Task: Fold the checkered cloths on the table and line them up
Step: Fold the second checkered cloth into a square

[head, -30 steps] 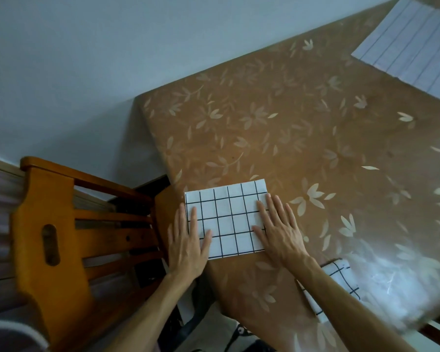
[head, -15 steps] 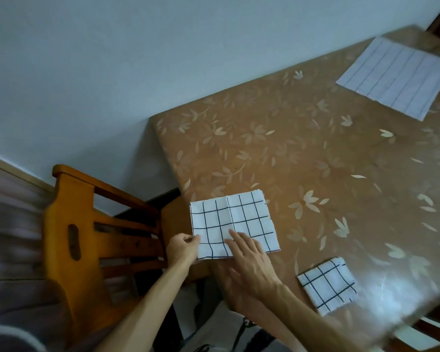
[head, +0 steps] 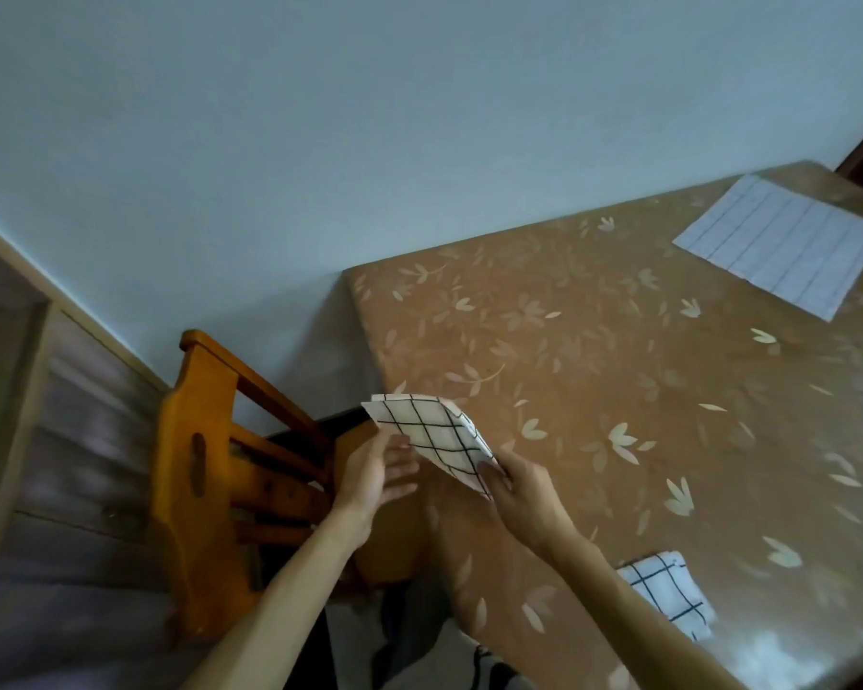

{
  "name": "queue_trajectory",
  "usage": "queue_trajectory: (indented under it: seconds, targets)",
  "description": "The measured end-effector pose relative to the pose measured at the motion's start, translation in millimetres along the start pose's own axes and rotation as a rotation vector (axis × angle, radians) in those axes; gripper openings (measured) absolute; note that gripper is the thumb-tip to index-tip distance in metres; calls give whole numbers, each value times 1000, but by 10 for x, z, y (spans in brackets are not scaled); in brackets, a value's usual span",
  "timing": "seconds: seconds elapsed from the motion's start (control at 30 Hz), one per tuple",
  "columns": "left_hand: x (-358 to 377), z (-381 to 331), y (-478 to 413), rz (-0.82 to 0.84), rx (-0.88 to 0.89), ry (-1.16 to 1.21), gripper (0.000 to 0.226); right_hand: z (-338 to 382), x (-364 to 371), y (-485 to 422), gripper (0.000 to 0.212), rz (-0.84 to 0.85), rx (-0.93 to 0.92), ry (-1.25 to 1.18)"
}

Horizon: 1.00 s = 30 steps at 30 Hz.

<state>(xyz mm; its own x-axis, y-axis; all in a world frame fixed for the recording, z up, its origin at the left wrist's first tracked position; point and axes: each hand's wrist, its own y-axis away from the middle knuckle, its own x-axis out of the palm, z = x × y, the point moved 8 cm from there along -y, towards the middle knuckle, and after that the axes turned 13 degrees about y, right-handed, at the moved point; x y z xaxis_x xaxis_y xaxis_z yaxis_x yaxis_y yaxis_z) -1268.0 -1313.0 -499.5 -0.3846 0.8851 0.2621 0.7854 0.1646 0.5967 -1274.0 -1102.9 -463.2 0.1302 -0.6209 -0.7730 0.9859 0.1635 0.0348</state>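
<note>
White black-checked cloth (head: 434,435) looks light, floppy: we pinch a corner w/ right hand (head: 524,495), left hand (head: 369,480) straight-fingered just beside it.

Table (head: 594,351) lies bare between spread cloth (head: 778,246) and folded cloth (head: 668,595); chair (head: 205,440) crowds its left.

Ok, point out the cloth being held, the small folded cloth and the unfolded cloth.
held cloth (head: 432,433): head view, middle of its checkered face.
small folded cloth (head: 668,590): head view, centre of its top layer.
unfolded cloth (head: 780,246): head view, middle of the flat sheet.
</note>
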Motion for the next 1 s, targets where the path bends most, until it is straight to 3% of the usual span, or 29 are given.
queue_trajectory:
  seconds: [0.07, 0.17, 0.33, 0.47, 0.57, 0.7, 0.8, 1.0]
  targets:
    - [-55, -68, -26, 14, 77, -163, 38, 33, -124, -18, 31, 68, 3, -90]
    - [-84, -48, -42, 126, 46, -285, 68, 63, -258, 5, 16, 208, 53, -356]
    - [18, 54, 19, 359, -90, -249, 44, -54, -355, 61, 24, 265, 167, -708]
    - [73, 111, -27, 322, -105, -147, 44, -365, -293, 70, 25, 239, 273, -718]
    - [137, 219, -51, 345, -223, -56, 43, -523, -239, 82, 23, 272, 285, -637]
    - [187, 398, -72, 373, -352, -119, 36, -678, -121, 99, 29, 377, 292, -560]
    - [140, 472, -153, 311, -356, -189, 43, -813, -93, 112, 30, 381, 337, -568]
    - [215, 499, -302, 300, -310, -284, 36, -1055, -52, 101, 27, 359, 421, -669]
